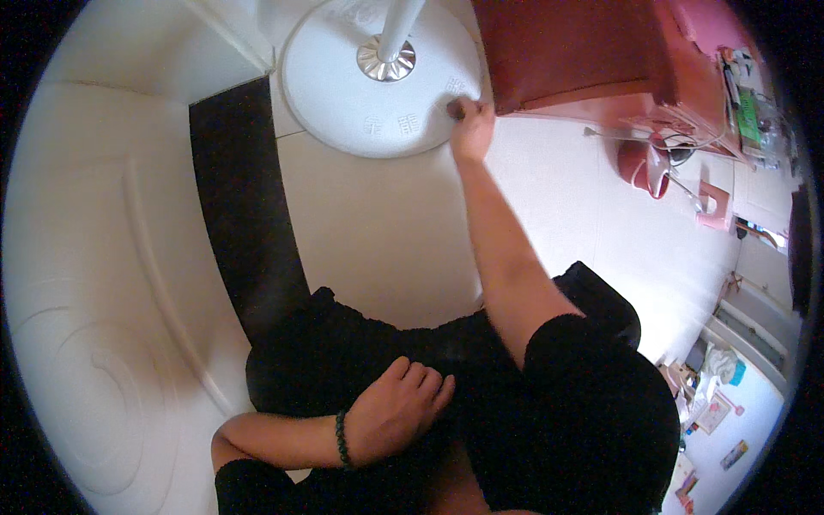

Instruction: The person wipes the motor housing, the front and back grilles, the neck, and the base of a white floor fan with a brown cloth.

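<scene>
In front of me stands a round white stand base [380, 122] with raised characters near its rim. A white pole [398, 32] rises from a fluted, silvery collar [386, 59] on it. Stretched forward, my right hand [475, 129] grips a small dark object [456, 109] at the base's right edge. Too little of that object shows to tell what it is. My left hand [400, 409] rests on my black clothing at my lap, fingers loosely curled, with nothing visible in it. A dark green bead bracelet [342, 439] circles that wrist.
A white moulded door panel [103, 290] runs along the left, beside a black floor strip [241, 206]. Reddish furniture [573, 58] borders the base's right. Farther right on the pale floor [553, 187] are a red bucket-like container [637, 168] and a pink stool-like object [714, 209].
</scene>
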The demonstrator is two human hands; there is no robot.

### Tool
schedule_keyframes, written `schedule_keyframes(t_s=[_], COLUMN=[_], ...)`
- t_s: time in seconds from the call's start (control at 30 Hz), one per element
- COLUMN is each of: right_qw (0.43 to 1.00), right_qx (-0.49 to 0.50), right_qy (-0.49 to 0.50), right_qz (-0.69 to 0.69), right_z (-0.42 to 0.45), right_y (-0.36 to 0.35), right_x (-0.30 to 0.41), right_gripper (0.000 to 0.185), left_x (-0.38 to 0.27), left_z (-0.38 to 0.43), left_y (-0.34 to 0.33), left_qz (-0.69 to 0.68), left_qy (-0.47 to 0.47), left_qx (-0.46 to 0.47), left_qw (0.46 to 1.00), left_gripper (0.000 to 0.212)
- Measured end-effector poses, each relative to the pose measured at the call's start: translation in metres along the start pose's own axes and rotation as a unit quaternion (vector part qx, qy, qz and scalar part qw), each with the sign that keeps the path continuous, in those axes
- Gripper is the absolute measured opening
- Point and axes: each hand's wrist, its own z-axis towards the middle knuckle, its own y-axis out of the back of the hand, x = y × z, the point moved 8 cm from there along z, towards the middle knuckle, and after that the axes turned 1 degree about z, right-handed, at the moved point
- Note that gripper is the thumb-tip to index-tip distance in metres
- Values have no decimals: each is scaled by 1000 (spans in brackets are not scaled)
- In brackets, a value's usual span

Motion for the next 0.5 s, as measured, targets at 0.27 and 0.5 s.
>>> schedule_keyframes(t_s=[0.27,0.5], right_qw=[968,904], right_qx=[176,284], right_qy=[118,315], right_qz=[131,52], right_z=[-104,-63], right_y=[-23,-88], right_x=[155,317], right_gripper=[18,26], left_x=[-4,-6], left_z=[-7,-27], left_y=[-3,-15], left_qz=[-20,-4], left_qy=[-16,20], left_qx=[-19,11], left_qw=[999,1000], left_gripper=[40,45])
